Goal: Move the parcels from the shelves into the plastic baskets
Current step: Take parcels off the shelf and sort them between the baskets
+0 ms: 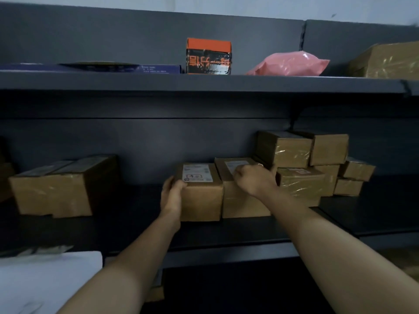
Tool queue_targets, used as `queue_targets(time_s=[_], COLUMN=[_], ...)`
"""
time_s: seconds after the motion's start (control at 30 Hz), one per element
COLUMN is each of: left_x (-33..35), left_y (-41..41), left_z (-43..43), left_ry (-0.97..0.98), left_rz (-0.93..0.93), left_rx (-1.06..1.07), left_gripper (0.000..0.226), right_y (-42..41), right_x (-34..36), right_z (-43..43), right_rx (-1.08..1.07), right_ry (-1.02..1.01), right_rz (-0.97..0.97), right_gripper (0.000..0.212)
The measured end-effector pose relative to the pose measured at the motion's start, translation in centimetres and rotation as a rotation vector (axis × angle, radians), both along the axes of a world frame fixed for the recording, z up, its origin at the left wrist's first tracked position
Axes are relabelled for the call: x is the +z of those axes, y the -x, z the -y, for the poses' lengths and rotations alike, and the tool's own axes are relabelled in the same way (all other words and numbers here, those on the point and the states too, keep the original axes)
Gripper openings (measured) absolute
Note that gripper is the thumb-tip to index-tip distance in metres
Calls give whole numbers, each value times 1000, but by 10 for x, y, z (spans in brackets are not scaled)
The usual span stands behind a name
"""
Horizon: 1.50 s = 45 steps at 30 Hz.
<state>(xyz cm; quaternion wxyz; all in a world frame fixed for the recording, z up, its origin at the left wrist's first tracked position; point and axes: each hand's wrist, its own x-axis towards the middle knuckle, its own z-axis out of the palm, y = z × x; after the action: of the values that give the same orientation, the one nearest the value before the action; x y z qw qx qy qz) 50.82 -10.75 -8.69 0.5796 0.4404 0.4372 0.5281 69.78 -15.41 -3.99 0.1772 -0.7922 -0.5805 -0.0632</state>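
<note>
On the lower shelf (226,232), the left hand (171,196) cups the left side of a labelled box (201,196), fingers wrapped round its top corner. The right hand (255,179) lies curled on the top of the next box (240,200), touching the first on its right. Stacked boxes (303,159) sit further right. On the upper shelf (204,83) stand an orange box (208,56) and a pink bag (288,64).

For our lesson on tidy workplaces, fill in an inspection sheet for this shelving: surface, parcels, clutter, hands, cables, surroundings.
Surface: dark lower shelf; upper shelf above.
Job's things: two labelled boxes side by side, left box, right box; stacked boxes to the right; large box to the left; orange box and pink bag above.
Clutter: nothing seen.
Hands: left hand grips the left box's side; right hand rests on the right box, grip unclear.
Cables: nothing seen.
Surroundings: baskets not in view.
</note>
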Motion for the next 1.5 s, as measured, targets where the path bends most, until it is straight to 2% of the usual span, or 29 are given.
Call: queue_targets(time_s=[0.07, 0.13, 0.2, 0.33, 0.43, 0.53, 0.7, 0.9, 1.03, 1.1, 1.2, 1.4, 1.5], left_x=[1, 4, 5, 3, 3, 1, -4, -14, -15, -12, -4, -7, -11], left_y=[-2, -2, -2, -6, -5, 3, 22, 37, 43, 46, 50, 33, -1], left_z=[0, -2, -5, 0, 5, 10, 19, 35, 54, 67, 90, 146, 184], left_ry=[20, 64, 104, 171, 180, 172, 146, 107, 64, 37, -11, 35, 93], left_rz=[-16, -16, -32, -10, -3, 8, 40, 153, 245, 279, 317, 246, 144], left_rx=[14, 36, 42, 26, 33, 85, 162, 171, 68, -30, -162, -413, -590], left_gripper=[44, 43, 44, 41, 50, 40, 37, 36, 41, 48, 45, 53, 40], right_y=[-5, -14, -22, -26, -23, -18, -6, 12, 18, 20, 26, 16, -3], right_x=[1, -5, -13, -15, -12, -16, -33, -33, -24, -17, -5, -11, -27], right_z=[7, 15, 22, 25, 26, 28, 29, 53, 82, 97, 128, 232, 294], right_rx=[14, -10, -97, -196, -185, -156, -166, 39, 114, 93, -26, -149, -318], right_ry=[-56, -201, -301, -282, -275, -345, -406, -389, -472, -534, -585, -637, -691], right_rz=[-91, -195, -281, -508, -671, -814, -1201, -1490, -1449, -1402, -1412, -1407, -1412], right_gripper=[31, 25, 33, 53, 45, 43, 65, 48, 42, 51, 68, 34, 36])
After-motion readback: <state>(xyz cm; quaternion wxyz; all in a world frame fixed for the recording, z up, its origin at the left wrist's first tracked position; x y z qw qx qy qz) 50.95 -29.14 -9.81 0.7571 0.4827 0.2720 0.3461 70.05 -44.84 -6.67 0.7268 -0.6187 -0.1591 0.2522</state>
